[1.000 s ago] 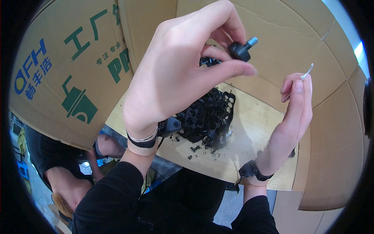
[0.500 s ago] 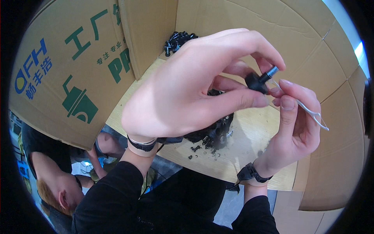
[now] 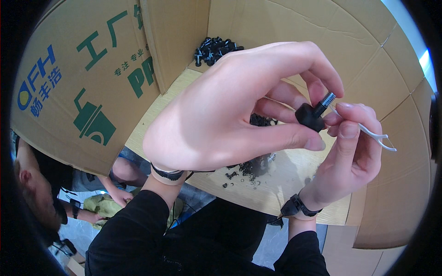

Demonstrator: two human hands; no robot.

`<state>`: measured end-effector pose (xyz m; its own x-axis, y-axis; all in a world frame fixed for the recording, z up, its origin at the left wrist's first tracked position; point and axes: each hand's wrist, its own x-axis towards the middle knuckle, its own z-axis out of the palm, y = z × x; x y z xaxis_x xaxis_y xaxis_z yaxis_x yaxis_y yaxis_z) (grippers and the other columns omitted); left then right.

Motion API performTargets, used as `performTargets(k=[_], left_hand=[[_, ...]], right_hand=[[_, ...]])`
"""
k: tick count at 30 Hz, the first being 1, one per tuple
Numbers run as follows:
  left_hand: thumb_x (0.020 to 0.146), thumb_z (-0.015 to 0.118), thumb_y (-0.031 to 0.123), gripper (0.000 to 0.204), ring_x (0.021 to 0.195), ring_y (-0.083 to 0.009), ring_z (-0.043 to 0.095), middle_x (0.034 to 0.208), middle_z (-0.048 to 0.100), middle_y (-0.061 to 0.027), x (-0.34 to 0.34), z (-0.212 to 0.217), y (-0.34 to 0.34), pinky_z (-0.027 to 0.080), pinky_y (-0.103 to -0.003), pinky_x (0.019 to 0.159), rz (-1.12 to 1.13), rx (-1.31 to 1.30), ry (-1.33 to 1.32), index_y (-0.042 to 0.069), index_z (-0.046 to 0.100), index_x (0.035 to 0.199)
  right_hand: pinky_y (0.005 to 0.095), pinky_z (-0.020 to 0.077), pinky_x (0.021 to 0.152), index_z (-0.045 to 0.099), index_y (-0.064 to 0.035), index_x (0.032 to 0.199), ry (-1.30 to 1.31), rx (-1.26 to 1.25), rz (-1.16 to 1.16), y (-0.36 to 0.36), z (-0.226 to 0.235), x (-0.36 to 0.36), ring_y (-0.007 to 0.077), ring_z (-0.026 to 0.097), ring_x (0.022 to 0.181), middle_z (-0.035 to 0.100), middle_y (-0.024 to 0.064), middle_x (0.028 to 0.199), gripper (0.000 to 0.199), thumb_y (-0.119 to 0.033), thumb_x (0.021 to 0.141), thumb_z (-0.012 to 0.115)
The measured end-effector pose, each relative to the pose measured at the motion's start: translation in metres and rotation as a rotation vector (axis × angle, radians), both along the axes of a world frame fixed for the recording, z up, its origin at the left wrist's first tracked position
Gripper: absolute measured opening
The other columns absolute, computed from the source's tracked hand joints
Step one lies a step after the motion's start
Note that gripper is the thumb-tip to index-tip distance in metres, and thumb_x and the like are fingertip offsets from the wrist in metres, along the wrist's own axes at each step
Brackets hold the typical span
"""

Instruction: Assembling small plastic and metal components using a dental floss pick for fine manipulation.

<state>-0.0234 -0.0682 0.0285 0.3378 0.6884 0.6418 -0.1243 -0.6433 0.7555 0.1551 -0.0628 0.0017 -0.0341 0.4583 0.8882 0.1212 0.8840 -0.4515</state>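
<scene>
My left hand (image 3: 239,106) is closed on a black-headed screw (image 3: 311,117) with a bare metal thread, gripped between thumb and fingers. The thread points up and to the right, close to my index fingertip. Facing it, my right hand (image 3: 354,142) pinches a white floss pick (image 3: 375,134) between thumb and forefinger. The forked end of the pick sticks out to the right; its thin tip lies by the screw's shank, and whether it touches cannot be made out. A dark heap of small parts (image 3: 260,120) on the table is partly hidden behind my left hand.
Loose black rings and small bits (image 3: 248,172) lie scattered on the wooden table (image 3: 216,181). A pile of black screws (image 3: 214,49) sits at the back left. Cardboard walls (image 3: 110,92) stand left, behind and right. Another person's arm (image 3: 110,186) shows at lower left.
Both hands have shifted slightly down and to the right, with the screw and the floss pick still held. The person at lower left has moved.
</scene>
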Motion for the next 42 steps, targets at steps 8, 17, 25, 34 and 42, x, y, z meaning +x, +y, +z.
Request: performTargets(k=[8, 17, 25, 34, 42], left_hand=[[0.062, 0.079, -0.013, 0.051, 0.093, -0.0183, 0.067, 0.107, 0.059, -0.0101, 0.003, 0.000, 0.003, 0.059, -0.026, 0.077, 0.161, 0.062, 0.076, -0.003, 0.058, 0.108], [0.061, 0.081, -0.009, 0.046, 0.089, -0.0153, 0.068, 0.100, 0.060, -0.0054, 0.005, -0.003, 0.006, 0.058, -0.024, 0.073, 0.210, 0.109, 0.041, 0.001, 0.059, 0.101], [0.065, 0.081, -0.005, 0.042, 0.091, -0.0128, 0.067, 0.101, 0.060, -0.0029, 0.006, -0.005, 0.009, 0.058, -0.023, 0.075, 0.277, 0.130, 0.101, 0.003, 0.059, 0.101], [0.065, 0.081, -0.005, 0.043, 0.091, -0.0135, 0.067, 0.101, 0.060, -0.0031, 0.007, -0.003, 0.008, 0.058, -0.023, 0.075, 0.284, 0.146, 0.104, 0.003, 0.059, 0.100], [0.066, 0.080, -0.005, 0.041, 0.091, -0.0137, 0.067, 0.100, 0.059, -0.0021, 0.009, -0.004, 0.009, 0.058, -0.023, 0.074, 0.290, 0.150, 0.117, 0.003, 0.059, 0.099]], right_hand=[[0.0275, 0.0454, 0.076, 0.066, 0.0040, 0.098, -0.028, -0.018, -0.014, 0.001, -0.002, 0.000, 0.0171, 0.058, 0.089, 0.062, 0.0132, 0.096, 0.022, -0.017, 0.095, 0.059], [0.0339, 0.0495, 0.087, 0.068, 0.0057, 0.102, -0.013, -0.123, -0.013, -0.004, -0.004, -0.001, 0.0227, 0.064, 0.096, 0.066, 0.0158, 0.105, 0.026, -0.018, 0.094, 0.061], [0.0338, 0.0501, 0.089, 0.069, 0.0052, 0.104, -0.010, -0.110, -0.028, -0.003, -0.006, -0.003, 0.0234, 0.064, 0.097, 0.067, 0.0161, 0.105, 0.024, -0.015, 0.093, 0.064], [0.0339, 0.0503, 0.088, 0.069, 0.0050, 0.104, -0.108, -0.053, -0.111, -0.004, -0.003, 0.000, 0.0232, 0.065, 0.097, 0.068, 0.0158, 0.102, 0.022, -0.013, 0.093, 0.063], [0.0336, 0.0512, 0.088, 0.068, 0.0059, 0.104, -0.077, -0.063, -0.118, -0.003, -0.006, -0.001, 0.0236, 0.066, 0.096, 0.068, 0.0151, 0.102, 0.021, -0.012, 0.094, 0.062]])
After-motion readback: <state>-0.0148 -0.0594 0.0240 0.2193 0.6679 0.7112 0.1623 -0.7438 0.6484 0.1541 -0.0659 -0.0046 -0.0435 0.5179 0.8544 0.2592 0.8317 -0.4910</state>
